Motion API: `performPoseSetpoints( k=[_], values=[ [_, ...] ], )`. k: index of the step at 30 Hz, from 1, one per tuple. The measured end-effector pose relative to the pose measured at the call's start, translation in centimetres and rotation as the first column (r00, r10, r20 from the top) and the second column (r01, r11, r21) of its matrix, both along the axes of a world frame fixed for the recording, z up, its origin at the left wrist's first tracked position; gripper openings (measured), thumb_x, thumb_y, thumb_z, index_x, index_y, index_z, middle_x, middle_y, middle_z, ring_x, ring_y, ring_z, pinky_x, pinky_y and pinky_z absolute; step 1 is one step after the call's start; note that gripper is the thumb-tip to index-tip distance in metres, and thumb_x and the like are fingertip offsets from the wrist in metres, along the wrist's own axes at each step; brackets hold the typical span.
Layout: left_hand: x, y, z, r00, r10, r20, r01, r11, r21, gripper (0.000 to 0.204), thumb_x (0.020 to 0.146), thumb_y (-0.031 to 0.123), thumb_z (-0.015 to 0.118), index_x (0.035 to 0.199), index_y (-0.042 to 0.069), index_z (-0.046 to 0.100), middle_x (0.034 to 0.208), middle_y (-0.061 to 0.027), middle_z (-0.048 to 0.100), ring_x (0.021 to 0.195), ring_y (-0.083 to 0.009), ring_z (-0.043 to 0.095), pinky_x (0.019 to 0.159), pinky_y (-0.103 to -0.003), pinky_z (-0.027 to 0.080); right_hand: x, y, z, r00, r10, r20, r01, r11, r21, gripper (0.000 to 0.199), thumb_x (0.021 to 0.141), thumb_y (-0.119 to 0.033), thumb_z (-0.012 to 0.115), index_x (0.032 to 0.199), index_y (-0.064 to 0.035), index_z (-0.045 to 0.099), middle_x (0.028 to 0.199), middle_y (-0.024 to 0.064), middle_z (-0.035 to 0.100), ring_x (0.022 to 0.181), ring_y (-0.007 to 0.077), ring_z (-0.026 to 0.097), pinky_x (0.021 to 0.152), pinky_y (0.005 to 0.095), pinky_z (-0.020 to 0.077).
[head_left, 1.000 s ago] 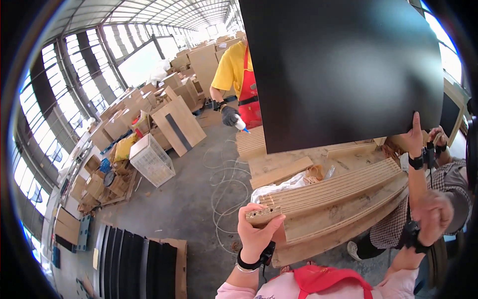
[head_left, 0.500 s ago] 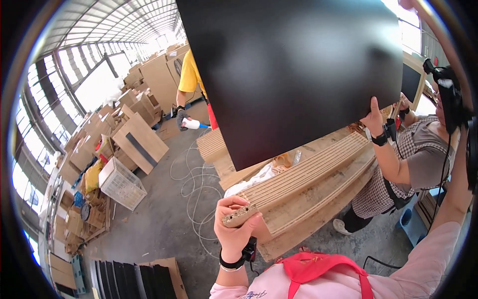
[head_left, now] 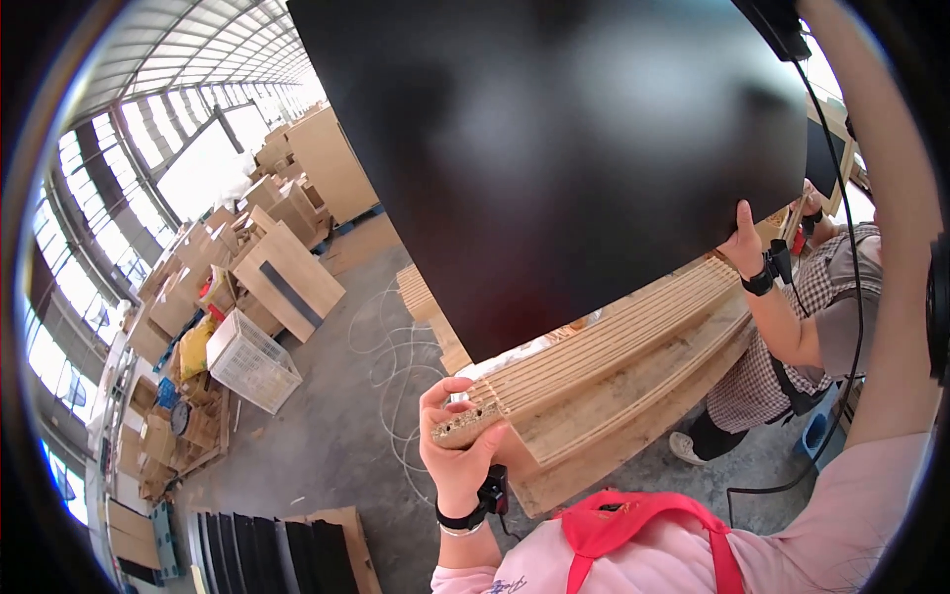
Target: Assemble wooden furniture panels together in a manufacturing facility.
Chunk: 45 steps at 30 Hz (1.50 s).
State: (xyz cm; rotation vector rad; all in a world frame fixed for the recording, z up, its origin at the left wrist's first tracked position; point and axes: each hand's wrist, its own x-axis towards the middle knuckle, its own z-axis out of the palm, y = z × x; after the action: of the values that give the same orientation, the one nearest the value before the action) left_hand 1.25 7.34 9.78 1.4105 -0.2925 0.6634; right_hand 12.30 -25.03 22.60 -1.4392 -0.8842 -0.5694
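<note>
Our left hand (head_left: 457, 467) closes around the end of one wooden board (head_left: 465, 427), two holes showing, just beside the grooved boards (head_left: 633, 337) — too closely packed for us to count. Our right arm (head_left: 896, 228) reaches upward; its hand is out of view, so we cannot tell its state. Above the boards one black panel (head_left: 554, 178) is held aslant, a co-worker's hand (head_left: 742, 245) on its lower edge. We judge the work midway: the panel is up, not yet set down. Farther off, we count one white crate (head_left: 252, 361) — and uncounted cardboard boxes (head_left: 297, 205).
</note>
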Motion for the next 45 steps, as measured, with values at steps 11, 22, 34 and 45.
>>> performPoseSetpoints(
  k=[11,22,34,45],
  values=[
    [0.0,-0.8,-0.3,0.992,-0.082,0.099,0.087,0.995,-0.047,0.045,0.067,0.002,0.083,0.089,0.008,0.044,0.131,-0.0251,0.052,0.102,-0.0221,0.057,0.088,-0.033,0.049,8.8,-13.7,-11.1,0.587,0.786,-0.194,-0.685,0.61,0.398,0.061,0.1,-0.047,0.038,0.14,-0.001,0.038,0.142,0.0062,0.044,0.13,0.0219,0.039,0.113,0.0375,0.0249],
    [-0.2,-0.1,-0.9,0.999,-0.049,0.021,0.051,0.994,-0.099,0.047,0.069,0.001,0.083,0.092,0.006,0.042,0.103,-0.0199,0.066,0.091,-0.0215,0.064,0.081,-0.033,0.052,12.6,-20.4,-19.4,0.734,0.652,-0.191,-0.485,0.7,0.524,0.052,0.098,-0.034,0.052,0.136,-0.0011,0.037,0.139,0.0025,0.043,0.124,0.0163,0.039,0.11,0.0288,0.0246],
    [-0.1,0.0,-1.2,0.998,-0.069,0.001,0.068,0.985,-0.16,0.049,0.069,0.005,0.085,0.094,0.007,0.043,0.1,-0.015,0.066,0.09,-0.0196,0.064,0.08,-0.03,0.051,12.6,-19.6,-20.7,0.298,0.954,0.024,-0.603,0.169,0.779,0.065,0.088,-0.038,0.066,0.136,-0.0038,0.038,0.14,0.0019,0.04,0.126,0.0178,0.037,0.112,0.0296,0.0246],
    [0.0,0.5,-1.5,0.995,-0.094,0.023,0.097,0.982,-0.16,0.048,0.069,0.003,0.084,0.094,0.008,0.044,0.099,-0.0135,0.064,0.093,-0.0189,0.062,0.081,-0.03,0.05,12.5,-21.2,-23.7,0.431,0.902,-0.012,-0.492,0.246,0.835,0.07,0.085,-0.039,0.069,0.137,-0.0035,0.037,0.142,0.0037,0.039,0.128,0.0197,0.037,0.113,0.0304,0.0244]
  ],
)
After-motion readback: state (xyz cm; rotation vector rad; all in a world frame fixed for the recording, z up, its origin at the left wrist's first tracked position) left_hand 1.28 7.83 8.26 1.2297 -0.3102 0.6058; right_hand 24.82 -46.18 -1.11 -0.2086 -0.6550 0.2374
